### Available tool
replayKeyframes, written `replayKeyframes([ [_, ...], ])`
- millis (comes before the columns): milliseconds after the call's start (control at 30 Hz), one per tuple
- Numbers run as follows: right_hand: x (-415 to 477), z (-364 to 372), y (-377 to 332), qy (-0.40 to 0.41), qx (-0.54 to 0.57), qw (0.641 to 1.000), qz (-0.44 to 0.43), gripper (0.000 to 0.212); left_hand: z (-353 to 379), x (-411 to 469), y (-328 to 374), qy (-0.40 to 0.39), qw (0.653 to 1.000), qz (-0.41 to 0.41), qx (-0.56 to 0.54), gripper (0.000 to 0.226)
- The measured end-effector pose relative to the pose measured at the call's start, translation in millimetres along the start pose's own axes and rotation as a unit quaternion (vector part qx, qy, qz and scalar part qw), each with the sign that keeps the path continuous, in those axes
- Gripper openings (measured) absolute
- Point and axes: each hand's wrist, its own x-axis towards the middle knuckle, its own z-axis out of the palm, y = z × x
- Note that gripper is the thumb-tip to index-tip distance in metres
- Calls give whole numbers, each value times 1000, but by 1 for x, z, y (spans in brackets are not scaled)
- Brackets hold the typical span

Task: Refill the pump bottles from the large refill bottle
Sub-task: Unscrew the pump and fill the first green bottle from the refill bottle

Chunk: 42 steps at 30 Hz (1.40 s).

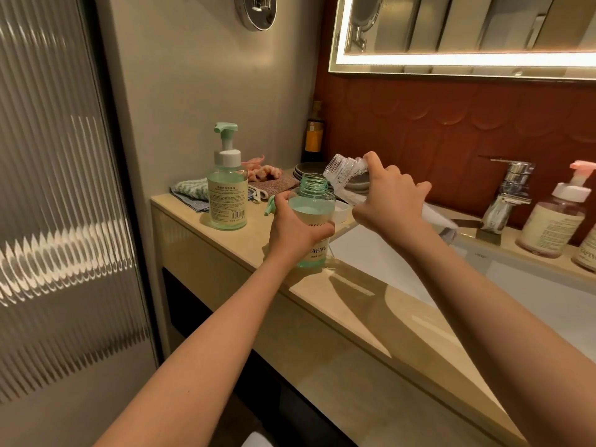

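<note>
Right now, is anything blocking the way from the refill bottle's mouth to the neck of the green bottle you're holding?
Nothing visible does. The green bottle, gripped by the left hand, has its pump off and its neck open. The refill bottle, tilted in the right hand, has its uncapped mouth just above and beside that neck.

A white sink basin sits in the beige surface under a chrome faucet. Toward the far corner lie a folded blue-green cloth, a brown cloth with something pink on it, a stack of dark plates and a dark yellow-labelled bottle. A lit mirror hangs above red tiles.
</note>
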Motion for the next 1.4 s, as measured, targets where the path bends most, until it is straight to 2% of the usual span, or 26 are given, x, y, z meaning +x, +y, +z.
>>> replayKeyframes([
  [267,5,10,3,-14,43,999,2,69,-5,1,1,-20,1000,-1,7,80],
  [467,14,9,-2,-40,171,984,23,67,-9,4,4,-30,999,-13,-9,78],
  [567,23,8,-5,-61,272,959,46,69,-13,6,4,-34,999,-11,-24,72],
  [733,32,6,-9,-83,454,881,106,72,-24,7,1,-47,999,-1,-19,70],
  [867,34,15,-19,-114,488,859,107,72,-34,10,0,-39,999,-5,-10,72],
  [1100,41,31,-25,-102,530,833,122,79,-52,13,-2,-20,1000,-13,4,78],
  [1267,40,31,-32,-104,528,838,90,73,-56,13,-4,-20,1000,-16,1,77],
  [1400,32,27,-36,-89,404,910,19,71,-54,14,-6,-16,1000,-18,-11,74],
])
